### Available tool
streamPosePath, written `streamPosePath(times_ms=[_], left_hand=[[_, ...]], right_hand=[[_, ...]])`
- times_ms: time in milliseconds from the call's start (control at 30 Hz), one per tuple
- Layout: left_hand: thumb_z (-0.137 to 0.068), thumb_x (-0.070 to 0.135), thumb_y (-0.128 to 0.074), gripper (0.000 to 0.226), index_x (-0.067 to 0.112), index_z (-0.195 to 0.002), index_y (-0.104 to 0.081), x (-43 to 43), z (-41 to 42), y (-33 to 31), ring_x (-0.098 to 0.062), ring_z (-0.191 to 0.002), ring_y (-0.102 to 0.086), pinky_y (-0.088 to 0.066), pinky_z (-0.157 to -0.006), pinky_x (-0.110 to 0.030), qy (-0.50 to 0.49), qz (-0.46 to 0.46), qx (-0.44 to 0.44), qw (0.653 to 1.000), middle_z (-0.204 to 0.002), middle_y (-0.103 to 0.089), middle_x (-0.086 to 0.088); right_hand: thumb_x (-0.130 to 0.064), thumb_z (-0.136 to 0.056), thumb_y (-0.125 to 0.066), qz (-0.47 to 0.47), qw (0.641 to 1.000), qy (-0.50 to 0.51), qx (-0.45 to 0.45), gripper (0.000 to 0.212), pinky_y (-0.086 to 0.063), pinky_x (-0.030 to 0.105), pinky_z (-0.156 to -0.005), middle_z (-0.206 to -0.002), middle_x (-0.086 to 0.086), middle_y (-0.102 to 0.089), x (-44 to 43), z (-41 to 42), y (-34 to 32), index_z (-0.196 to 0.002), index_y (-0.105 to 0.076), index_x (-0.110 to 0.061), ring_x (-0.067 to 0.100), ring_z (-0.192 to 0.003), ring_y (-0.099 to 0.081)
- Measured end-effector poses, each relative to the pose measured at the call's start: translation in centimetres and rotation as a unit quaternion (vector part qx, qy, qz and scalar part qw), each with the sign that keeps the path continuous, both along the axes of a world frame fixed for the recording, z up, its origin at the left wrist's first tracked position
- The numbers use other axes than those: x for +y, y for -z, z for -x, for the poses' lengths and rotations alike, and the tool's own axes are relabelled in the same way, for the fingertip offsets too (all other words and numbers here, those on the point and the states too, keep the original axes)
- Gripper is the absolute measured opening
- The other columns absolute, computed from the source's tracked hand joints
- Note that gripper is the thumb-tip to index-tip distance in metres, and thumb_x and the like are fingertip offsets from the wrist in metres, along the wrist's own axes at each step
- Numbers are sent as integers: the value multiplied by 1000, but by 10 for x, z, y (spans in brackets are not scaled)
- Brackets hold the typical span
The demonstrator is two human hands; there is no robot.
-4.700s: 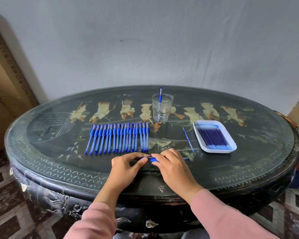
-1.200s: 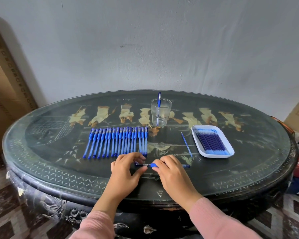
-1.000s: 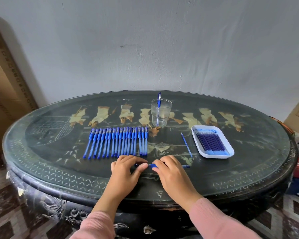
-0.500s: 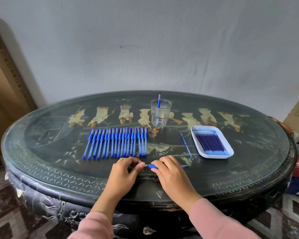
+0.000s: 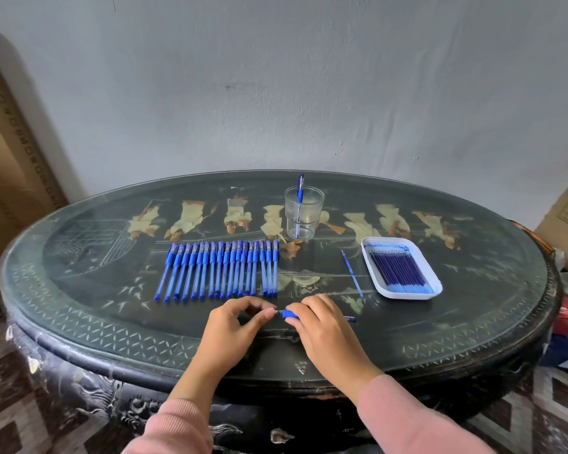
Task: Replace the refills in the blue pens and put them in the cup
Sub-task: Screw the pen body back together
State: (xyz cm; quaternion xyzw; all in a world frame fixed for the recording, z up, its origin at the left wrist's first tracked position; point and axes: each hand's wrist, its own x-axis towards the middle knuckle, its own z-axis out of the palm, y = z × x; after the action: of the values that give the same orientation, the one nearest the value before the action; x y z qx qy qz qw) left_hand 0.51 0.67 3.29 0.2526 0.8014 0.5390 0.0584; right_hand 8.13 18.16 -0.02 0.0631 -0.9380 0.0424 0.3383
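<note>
The blue pen (image 5: 289,313) under work is found between the two grips, at the near part of the table (image 5: 79,322). The right grip (image 5: 323,329) is clenched round the pen's blue rubber section and barrel. The left grip (image 5: 235,322) is closed in a pinch, thumb against fingertips, at the pen's tip end; exactly what is pinched is too small to be told. The pen's long axis is laid left to right, roughly parallel to the table's near edge. The writing tip is pointed toward the left grip, and the tail protrudes just past the right grip on its outer side. The step in hand is judged to be the loosening of the tip piece. It would be done well if the barrel were held still by the right grip, the turning confined to the left pinch, and the parts drawn apart straight along the axis, so that the refill is not bent. Beyond the left grip a row of blue pens (image 5: 217,273) is laid. Beyond the right grip are noted a loose refill (image 5: 352,273), the tray (image 5: 436,286) of refills (image 5: 399,268), and the cup (image 5: 304,213) holding one pen.
</note>
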Motion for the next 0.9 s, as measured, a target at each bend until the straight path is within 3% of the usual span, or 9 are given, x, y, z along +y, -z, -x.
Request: streamPosePath(times_ms=[300, 400, 500, 567, 667, 767, 900], left_hand=[[-94, 40, -56, 28, 25, -73, -66, 4, 1, 3, -3, -71, -62, -43, -66, -14, -36, 47, 13, 998, -71, -69, 4], [-93, 36, -59, 22, 23, -76, -66, 3, 0, 2, -6, -66, -58, -42, -62, -14, -66, 25, 30, 997, -70, -68, 4], [-89, 22, -69, 7, 21, -83, -67, 0, -2, -1, -5, -69, -61, -45, -64, -10, -113, -42, 17, 993, -74, -68, 5], [-86, 14, -73, 8, 20, -82, -68, -1, -2, -1, -3, -69, -61, -45, -66, -8, -122, -62, 8, 991, -75, -69, 6], [-81, 8, -77, 17, 24, -79, -71, -1, -1, 4, -5, -74, -63, -46, -69, -8, -107, -46, 31, 993, -77, -70, 6], [-75, 3, -79, 23, 25, -79, -76, 0, 2, 10, -8, -79, -63, -47, -72, -9, -67, 2, 115, 991, -82, -68, 9], [-78, 5, -77, 29, 31, -90, -75, 1, 1, 14, -4, -86, -64, -51, -82, -16, -23, 50, 138, 989, -88, -67, 16]], right_hand=[[-27, -103, -45, 1, 1000, 5, 5, 23, -48, 26, -81, -91, -4, -57, -1, -1, -2, -104, -65, -16, 13, -84, -51], [-27, -103, -43, 1, 1000, 17, 7, 25, -49, 26, -80, -91, -4, -57, 0, -2, -2, -105, -65, -16, 14, -84, -51], [-25, -103, -43, 16, 999, 37, 7, 24, -50, 29, -77, -91, -3, -57, 0, -2, 1, -103, -65, -14, 16, -83, -52], [-24, -102, -43, 22, 999, 48, 8, 25, -51, 30, -75, -89, -2, -56, 1, -2, 2, -102, -65, -14, 17, -81, -52], [-25, -103, -40, 24, 998, 60, 17, 27, -50, 30, -74, -88, -1, -55, 0, -2, 1, -102, -65, -13, 17, -80, -51], [-25, -102, -41, 25, 997, 71, 21, 26, -50, 30, -74, -88, -1, -55, 0, -3, 1, -102, -65, -13, 17, -80, -51], [-25, -102, -42, 25, 996, 78, 21, 25, -50, 30, -74, -88, -1, -54, 1, -2, 2, -103, -65, -13, 17, -80, -50]])
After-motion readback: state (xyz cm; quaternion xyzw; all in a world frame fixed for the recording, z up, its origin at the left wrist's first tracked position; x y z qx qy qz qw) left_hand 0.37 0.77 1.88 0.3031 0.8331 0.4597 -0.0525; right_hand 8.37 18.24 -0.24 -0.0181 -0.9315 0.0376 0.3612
